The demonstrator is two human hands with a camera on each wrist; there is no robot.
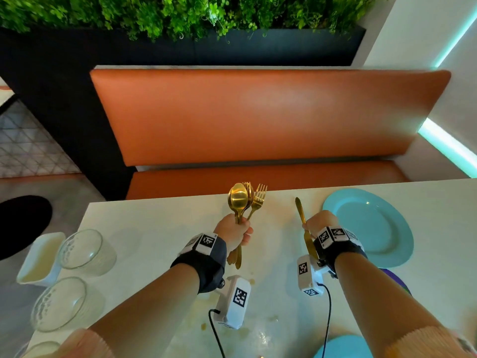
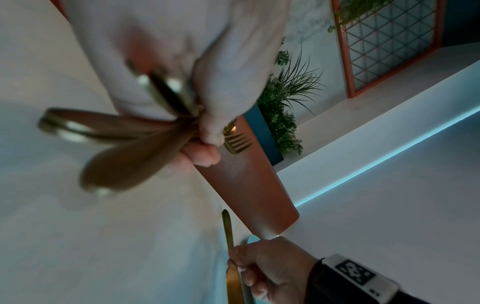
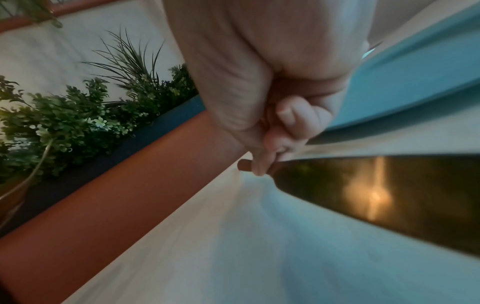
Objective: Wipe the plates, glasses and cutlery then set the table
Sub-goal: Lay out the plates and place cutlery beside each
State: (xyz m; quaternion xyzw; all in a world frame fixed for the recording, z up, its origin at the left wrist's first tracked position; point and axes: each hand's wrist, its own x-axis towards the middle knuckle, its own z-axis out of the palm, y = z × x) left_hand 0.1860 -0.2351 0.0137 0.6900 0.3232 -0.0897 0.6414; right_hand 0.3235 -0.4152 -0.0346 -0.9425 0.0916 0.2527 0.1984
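My left hand (image 1: 236, 232) grips a bundle of gold cutlery (image 1: 244, 200), spoons and forks, upright above the white table (image 1: 154, 228); the handle ends (image 2: 124, 148) fan out below the fist in the left wrist view. My right hand (image 1: 318, 224) pinches a single gold knife (image 1: 300, 211) by its middle, just left of a light blue plate (image 1: 374, 228) at the table's far right. The knife's blade (image 3: 389, 195) runs back toward the wrist. A second blue plate (image 1: 343, 347) shows at the near edge.
Two clear glasses (image 1: 82, 250) (image 1: 62, 303) and a white rectangular dish (image 1: 41, 259) stand at the table's left edge. Crumbs and smears (image 1: 247, 329) mark the near table. An orange bench (image 1: 258, 115) faces the far side, with a planter of greenery (image 1: 180, 14) behind.
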